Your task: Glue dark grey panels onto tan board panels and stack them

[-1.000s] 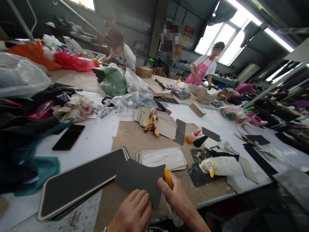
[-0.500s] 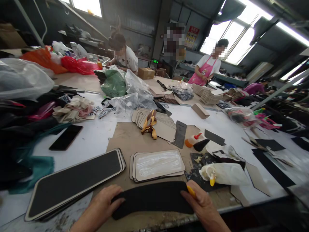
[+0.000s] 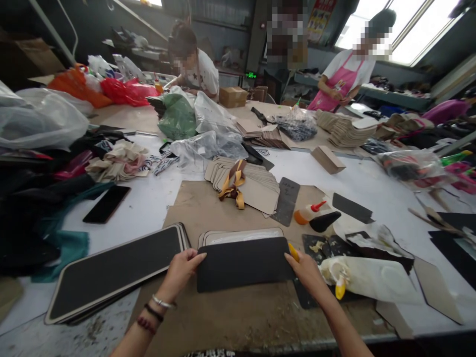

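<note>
A black rectangular sheet (image 3: pixel 243 264) is stretched between my two hands. My left hand (image 3: pixel 183 270) pinches its left end, while my right hand (image 3: pixel 303 267) grips the right end and also has a yellow-handled tool (image 3: pixel 293 252) in it, mostly hidden. The sheet's far edge overlaps a small stack of beige boards (image 3: pixel 245 235); the top board has a white, wet-looking smear along its visible strip. Whether sheet and board touch, I cannot tell. Left of my left hand lies a pile of long beige-edged boards with black tops (image 3: pixel 119 270).
A white glue container (image 3: pixel 375 277), an orange bottle with a red tip (image 3: pixel 307 213) and a black-coated board stand right. Beyond are fanned beige boards (image 3: pixel 256 188) under a tan ribbon, and a phone (image 3: pixel 107 204) on the left. Two people work across the table, near plastic bags (image 3: pixel 178 116).
Both hands have moved the black sheet away from me, over the near part of the smeared board. The sheet was bowed and now looks flat. The view has shifted.
</note>
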`<act>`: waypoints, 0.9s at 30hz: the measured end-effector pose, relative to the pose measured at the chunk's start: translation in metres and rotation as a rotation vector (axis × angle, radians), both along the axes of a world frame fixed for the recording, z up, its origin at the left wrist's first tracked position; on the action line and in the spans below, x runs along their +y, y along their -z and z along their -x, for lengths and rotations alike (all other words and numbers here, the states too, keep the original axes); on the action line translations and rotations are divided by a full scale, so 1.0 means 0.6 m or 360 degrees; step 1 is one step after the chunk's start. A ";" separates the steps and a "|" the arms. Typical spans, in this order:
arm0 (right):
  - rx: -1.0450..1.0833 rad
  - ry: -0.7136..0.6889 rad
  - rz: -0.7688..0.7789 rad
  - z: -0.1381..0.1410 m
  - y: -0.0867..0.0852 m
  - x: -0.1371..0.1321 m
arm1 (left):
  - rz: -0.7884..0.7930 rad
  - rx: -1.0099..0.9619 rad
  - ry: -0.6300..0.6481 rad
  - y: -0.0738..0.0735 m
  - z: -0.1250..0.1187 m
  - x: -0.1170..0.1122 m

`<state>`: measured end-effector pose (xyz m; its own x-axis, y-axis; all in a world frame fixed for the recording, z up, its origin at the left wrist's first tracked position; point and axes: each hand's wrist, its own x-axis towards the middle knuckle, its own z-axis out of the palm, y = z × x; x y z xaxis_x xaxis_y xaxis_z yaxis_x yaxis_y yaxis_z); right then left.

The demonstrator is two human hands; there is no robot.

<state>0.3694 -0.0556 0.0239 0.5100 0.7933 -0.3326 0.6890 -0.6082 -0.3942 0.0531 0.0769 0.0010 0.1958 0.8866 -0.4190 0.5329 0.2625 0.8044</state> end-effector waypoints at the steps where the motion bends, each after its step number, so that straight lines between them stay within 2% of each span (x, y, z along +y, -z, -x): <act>1: -0.0113 -0.0009 0.0057 -0.007 0.007 0.012 | -0.0092 0.0136 0.0008 0.006 -0.015 0.012; 6: -0.0345 -0.0015 0.0272 -0.022 0.039 0.046 | -0.0213 0.0487 0.0026 0.019 -0.061 0.042; 11: -0.0307 -0.0012 0.0351 -0.029 0.056 0.048 | -0.0205 0.0681 0.0077 0.025 -0.067 0.034; 17: -0.0307 -0.0006 0.0326 -0.032 0.068 0.050 | -0.0213 0.0901 0.0174 0.027 -0.069 0.027; 27: -0.0258 0.0029 0.0386 -0.035 0.070 0.054 | -0.0233 0.1025 0.0159 0.015 -0.081 0.021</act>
<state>0.3903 -0.0230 -0.0181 0.5856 0.6906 -0.4245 0.7191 -0.6843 -0.1213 0.1018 0.0897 -0.0081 0.0305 0.9338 -0.3566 0.9349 0.0995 0.3407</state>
